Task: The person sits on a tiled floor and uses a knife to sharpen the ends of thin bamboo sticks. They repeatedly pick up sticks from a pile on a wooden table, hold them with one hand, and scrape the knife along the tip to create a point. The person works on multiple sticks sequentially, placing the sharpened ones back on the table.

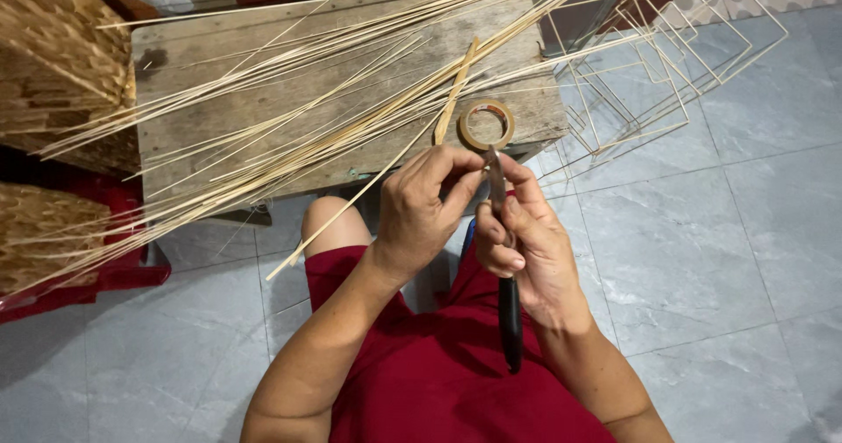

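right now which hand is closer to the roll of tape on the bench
Right. The right hand, gripping black-handled pliers, sits just below the tape roll; the left hand is lower left of it.

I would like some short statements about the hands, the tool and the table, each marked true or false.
1. The right hand holds a tool with black handles. True.
2. The roll of tape lies on the floor. False: it lies on the wooden table.
3. The left hand grips a thin bamboo stick. True.
4. The floor tiles are red. False: they are grey.
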